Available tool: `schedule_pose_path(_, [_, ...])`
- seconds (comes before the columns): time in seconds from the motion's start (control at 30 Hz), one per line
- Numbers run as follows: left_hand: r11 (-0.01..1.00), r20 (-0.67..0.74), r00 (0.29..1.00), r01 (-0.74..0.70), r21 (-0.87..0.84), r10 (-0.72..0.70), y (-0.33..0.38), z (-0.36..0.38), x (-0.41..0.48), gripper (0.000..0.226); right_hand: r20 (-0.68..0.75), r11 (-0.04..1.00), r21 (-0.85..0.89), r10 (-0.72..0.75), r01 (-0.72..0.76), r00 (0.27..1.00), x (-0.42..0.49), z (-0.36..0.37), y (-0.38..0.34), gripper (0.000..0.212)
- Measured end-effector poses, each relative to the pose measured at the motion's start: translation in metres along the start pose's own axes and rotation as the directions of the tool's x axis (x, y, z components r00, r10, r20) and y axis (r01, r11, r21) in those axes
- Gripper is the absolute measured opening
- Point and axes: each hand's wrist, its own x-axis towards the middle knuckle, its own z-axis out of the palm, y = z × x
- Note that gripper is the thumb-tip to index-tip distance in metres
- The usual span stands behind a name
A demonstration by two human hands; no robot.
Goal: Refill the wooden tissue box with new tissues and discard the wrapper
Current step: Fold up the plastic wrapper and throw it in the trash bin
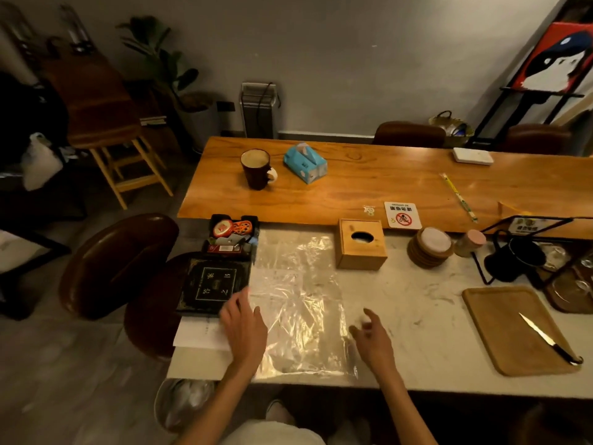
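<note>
The wooden tissue box (361,244) stands upright on the white counter, its oval slot dark with no tissue showing. A blue tissue pack (305,162) lies farther back on the orange wooden table. A large clear plastic sheet (298,303) lies flat on the counter in front of me. My left hand (245,326) rests palm down at the sheet's left edge, fingers spread. My right hand (373,338) hovers at the sheet's right edge, fingers loosely curled, holding nothing that I can see.
A lined bin (181,403) stands on the floor below the counter's left corner. A dark mug (256,168) sits beside the blue pack. A black book (215,284), coasters (430,247) and a wooden tray (500,335) with a knife (550,342) are on the counter.
</note>
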Motion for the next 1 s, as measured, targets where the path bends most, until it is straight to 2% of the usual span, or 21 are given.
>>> schedule_pose_path(0.07, [0.982, 0.082, 0.979, 0.187, -0.023, -0.184, -0.016, -0.008, 0.008, 0.061, 0.067, 0.994, 0.110, 0.015, -0.023, 0.998, 0.023, 0.007, -0.020, 0.062])
schedule_pose_path(0.1, [0.972, 0.138, 0.968, 0.223, -0.073, -0.211, -0.021, -0.010, 0.013, 0.065, 0.125, 0.987, 0.153, 0.023, -0.042, 0.992, 0.033, 0.013, -0.026, 0.065])
schedule_pose_path(0.23, [0.929, 0.253, 0.950, 0.252, -0.271, -0.184, -0.027, -0.015, 0.035, 0.077, 0.233, 0.973, 0.186, 0.090, -0.135, 0.968, 0.053, 0.026, -0.038, 0.074])
schedule_pose_path(0.33, [0.887, 0.379, 0.905, 0.324, -0.329, -0.190, -0.023, -0.017, 0.044, 0.079, 0.349, 0.950, 0.274, 0.046, -0.149, 0.936, 0.046, 0.013, -0.034, 0.079])
schedule_pose_path(0.4, [0.887, 0.448, 0.879, 0.331, -0.322, -0.165, -0.019, -0.015, 0.039, 0.078, 0.395, 0.955, 0.272, -0.002, -0.115, 0.919, 0.035, 0.001, -0.028, 0.084])
schedule_pose_path(0.5, [0.974, 0.376, 0.918, 0.186, -0.129, -0.125, -0.020, -0.010, 0.015, 0.078, 0.371, 0.964, 0.265, -0.095, -0.007, 0.924, 0.018, -0.013, -0.015, 0.081])
schedule_pose_path(0.57, [0.980, 0.352, 0.927, 0.175, -0.100, -0.130, -0.019, -0.003, -0.014, 0.081, 0.378, 0.961, 0.274, -0.147, 0.041, 0.914, 0.004, -0.027, -0.002, 0.075])
schedule_pose_path(0.6, [0.964, 0.379, 0.912, 0.226, -0.141, -0.158, -0.018, 0.002, -0.029, 0.084, 0.383, 0.957, 0.284, -0.164, 0.053, 0.909, -0.003, -0.034, 0.006, 0.072])
schedule_pose_path(0.7, [0.833, 0.507, 0.829, 0.441, -0.333, -0.236, -0.007, 0.017, -0.071, 0.093, 0.388, 0.948, 0.316, -0.162, 0.035, 0.907, -0.020, -0.052, 0.034, 0.062])
schedule_pose_path(0.73, [0.822, 0.506, 0.824, 0.461, -0.335, -0.256, -0.003, 0.020, -0.085, 0.093, 0.391, 0.949, 0.315, -0.147, 0.018, 0.908, -0.024, -0.058, 0.043, 0.059])
schedule_pose_path(0.8, [0.858, 0.388, 0.871, 0.426, -0.288, -0.302, 0.002, 0.030, -0.114, 0.094, 0.411, 0.946, 0.323, -0.124, -0.018, 0.903, -0.030, -0.073, 0.064, 0.054])
schedule_pose_path(0.87, [0.846, 0.323, 0.889, 0.425, -0.321, -0.325, 0.006, 0.036, -0.141, 0.095, 0.442, 0.939, 0.339, -0.106, -0.056, 0.891, -0.033, -0.090, 0.087, 0.056])
schedule_pose_path(0.93, [0.750, 0.410, 0.854, 0.492, -0.442, -0.319, 0.013, 0.037, -0.165, 0.098, 0.476, 0.930, 0.357, -0.100, -0.088, 0.874, -0.035, -0.103, 0.108, 0.057])
schedule_pose_path(1.0, [0.679, 0.498, 0.817, 0.543, -0.493, -0.292, 0.024, 0.036, -0.179, 0.097, 0.520, 0.926, 0.364, -0.116, -0.097, 0.846, -0.038, -0.113, 0.127, 0.053])
